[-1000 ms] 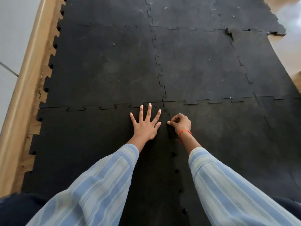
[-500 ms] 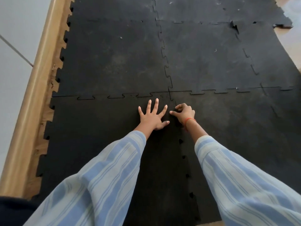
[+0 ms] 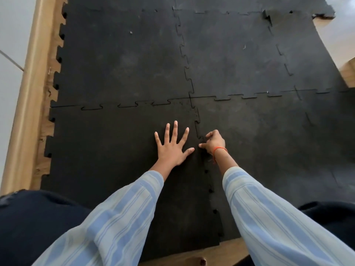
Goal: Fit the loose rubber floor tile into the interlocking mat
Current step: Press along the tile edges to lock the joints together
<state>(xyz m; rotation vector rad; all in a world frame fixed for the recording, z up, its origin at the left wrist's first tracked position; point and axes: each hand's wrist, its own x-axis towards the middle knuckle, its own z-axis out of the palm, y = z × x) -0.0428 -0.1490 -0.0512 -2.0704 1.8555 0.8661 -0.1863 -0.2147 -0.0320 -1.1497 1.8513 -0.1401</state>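
Observation:
The loose black rubber tile (image 3: pixel 107 146) lies at the near left of the black interlocking mat (image 3: pixel 240 60). Its far edge shows toothed gaps along the seam with the tile behind it. Its right edge overlaps the neighbouring tile (image 3: pixel 272 150), with small holes showing along that seam. My left hand (image 3: pixel 172 146) lies flat on the loose tile, fingers spread. My right hand (image 3: pixel 212 142), with a red thread on its wrist, pinches the toothed edge at the seam between the two near tiles.
A wooden skirting (image 3: pixel 28 93) and a white wall run along the left. Wooden floor (image 3: pixel 226 250) shows at the near edge, and pale floor (image 3: pixel 338 35) at the far right. A torn mat corner (image 3: pixel 267 16) curls up at the back.
The camera has pulled back and tilted down. Both hands have moved a little nearer along the seam; the left stays flat, the right keeps pinching the edge.

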